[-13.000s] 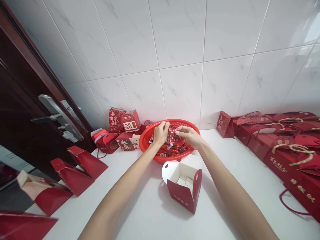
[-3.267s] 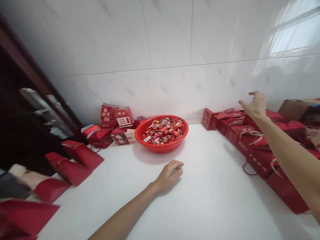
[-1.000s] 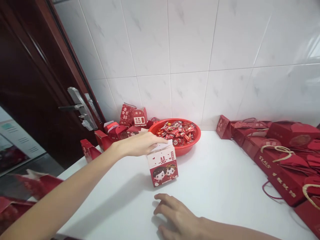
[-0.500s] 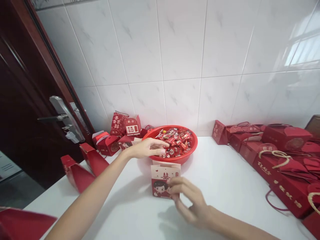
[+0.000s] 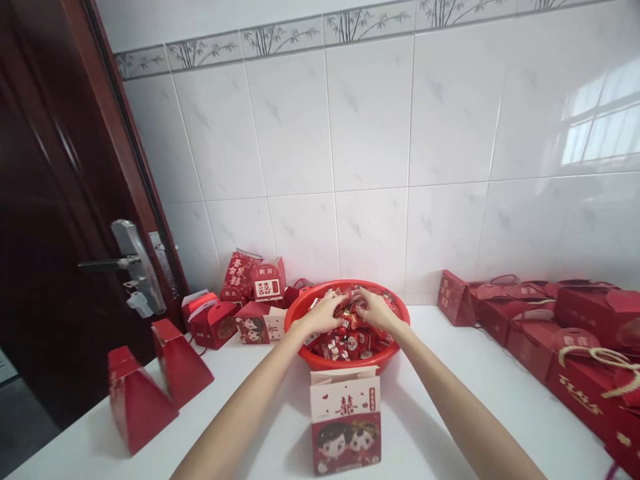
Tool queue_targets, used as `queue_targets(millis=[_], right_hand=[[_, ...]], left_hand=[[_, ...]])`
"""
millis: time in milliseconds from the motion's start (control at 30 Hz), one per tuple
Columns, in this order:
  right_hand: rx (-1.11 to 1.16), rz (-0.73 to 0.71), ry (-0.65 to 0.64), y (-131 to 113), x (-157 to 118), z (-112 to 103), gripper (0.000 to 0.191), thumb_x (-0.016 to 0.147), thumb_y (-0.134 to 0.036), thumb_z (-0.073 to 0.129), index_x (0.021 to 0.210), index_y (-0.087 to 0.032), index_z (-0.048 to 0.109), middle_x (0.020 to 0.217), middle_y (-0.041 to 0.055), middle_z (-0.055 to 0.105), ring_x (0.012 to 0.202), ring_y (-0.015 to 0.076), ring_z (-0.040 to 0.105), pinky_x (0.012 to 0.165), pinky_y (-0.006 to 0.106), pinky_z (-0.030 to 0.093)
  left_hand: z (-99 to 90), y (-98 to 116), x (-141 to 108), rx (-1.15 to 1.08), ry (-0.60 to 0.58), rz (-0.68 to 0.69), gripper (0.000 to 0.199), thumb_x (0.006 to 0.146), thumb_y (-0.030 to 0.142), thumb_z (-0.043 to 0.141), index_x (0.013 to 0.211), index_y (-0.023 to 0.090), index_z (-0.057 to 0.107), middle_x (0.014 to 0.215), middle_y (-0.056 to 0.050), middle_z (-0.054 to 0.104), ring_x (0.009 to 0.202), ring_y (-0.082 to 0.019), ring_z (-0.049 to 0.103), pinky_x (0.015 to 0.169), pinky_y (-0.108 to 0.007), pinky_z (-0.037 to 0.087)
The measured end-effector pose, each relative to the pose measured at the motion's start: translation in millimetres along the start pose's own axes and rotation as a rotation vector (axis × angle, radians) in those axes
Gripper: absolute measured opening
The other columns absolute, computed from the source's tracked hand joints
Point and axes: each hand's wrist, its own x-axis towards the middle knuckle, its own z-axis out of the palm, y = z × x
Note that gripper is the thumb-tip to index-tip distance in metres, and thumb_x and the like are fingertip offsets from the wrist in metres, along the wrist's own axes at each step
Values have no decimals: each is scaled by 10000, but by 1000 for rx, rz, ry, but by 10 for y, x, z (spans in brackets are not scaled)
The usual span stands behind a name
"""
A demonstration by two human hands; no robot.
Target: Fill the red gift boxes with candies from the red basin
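A round red plastic basin (image 5: 395, 363) stands against the tiled wall, filled with small red wrapped candies (image 5: 345, 343). Both of my hands are in it. On the left side of the heap, my left hand (image 5: 323, 315) touches candies, thumb and fingers apart. Opposite it, my right hand (image 5: 377, 311) has bent, parted fingers among the candies; its fingertips are partly hidden. In front of the basin, between my forearms, a red and cream paper gift box (image 5: 346, 423) printed with two cartoon figures stands upright with its top open.
Two red trapezoid boxes (image 5: 137, 403) stand at the table's left edge. Several boxes and packets (image 5: 243, 277) are grouped behind them by the wall. Many red gift boxes with rope handles (image 5: 580, 353) line the right side. A dark door (image 5: 55, 200) is at left.
My right hand has left the gift box and moved up into the basin. My left hand has reached farther into the candies. The view has tilted upward.
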Motion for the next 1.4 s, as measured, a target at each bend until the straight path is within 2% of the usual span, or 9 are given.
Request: queue_targets(millis=[200,333,533,733,867,1000,1100,1233,1400], right_hand=[[-96,-55,-95,61,48,98,425,741,-27,555,1145,-123,644,1141,140,712,1033,266,665,854,319,466],[-132,-42,-152,121,39,114,458,737,-37,565,1174,-154,637,1139,114,717,1004,253,667,832,303,451],[-77,-38,-170,138,-4,110,428,672,-1,558,1041,-177,686,1034,69,732,924,225,663,754,270,446],[38,33,-159,109,-52,84,446,637,-15,599,1047,-166,690,980,51,714,770,171,632,659,238,433],[2,37,-182,94,-65,64,478,621,-7,598,1064,-161,689,959,53,708,817,181,623,687,239,426],[8,55,-114,83,-72,47,379,612,-24,574,938,-164,708,782,15,665,709,161,577,624,243,383],[91,62,-2,71,-62,35,247,616,-54,562,789,-176,688,636,-21,577,622,142,520,594,249,356],[390,103,106,32,-63,-23,114,621,-193,653,734,-184,642,627,-27,581,612,143,517,591,261,396],[754,146,-51,-46,-146,-148,220,641,-323,724,796,-181,659,726,-11,651,697,139,588,645,254,451]], left_hand=[[121,-183,24,-104,59,-91,766,706,242,705,1434,173,478,1421,-176,499,1330,-334,490,1100,-458,411],[127,-191,19,-96,76,-73,702,698,262,713,1374,192,536,1325,-141,601,1212,-313,578,1027,-425,462],[100,-97,4,-22,-5,-67,271,845,280,523,981,178,733,939,-82,742,875,-241,671,810,-318,491],[92,-81,27,-4,-7,-95,370,910,341,398,698,182,657,759,-48,692,750,-210,619,701,-295,432],[102,-108,18,-84,-29,-114,239,834,364,517,768,184,661,793,-40,701,756,-206,622,681,-284,436],[117,-139,-4,-171,-17,-85,149,765,316,571,799,192,647,748,-25,693,719,-198,625,643,-274,453],[118,-140,-11,-220,54,-38,155,794,327,544,783,199,631,700,-16,668,687,-194,612,629,-281,456],[89,-85,-12,-309,187,27,178,823,351,547,788,190,615,768,-22,666,706,-184,605,676,-297,476],[70,1,-5,-484,305,72,220,833,401,582,842,182,601,827,-30,668,757,-175,623,743,-306,501]])
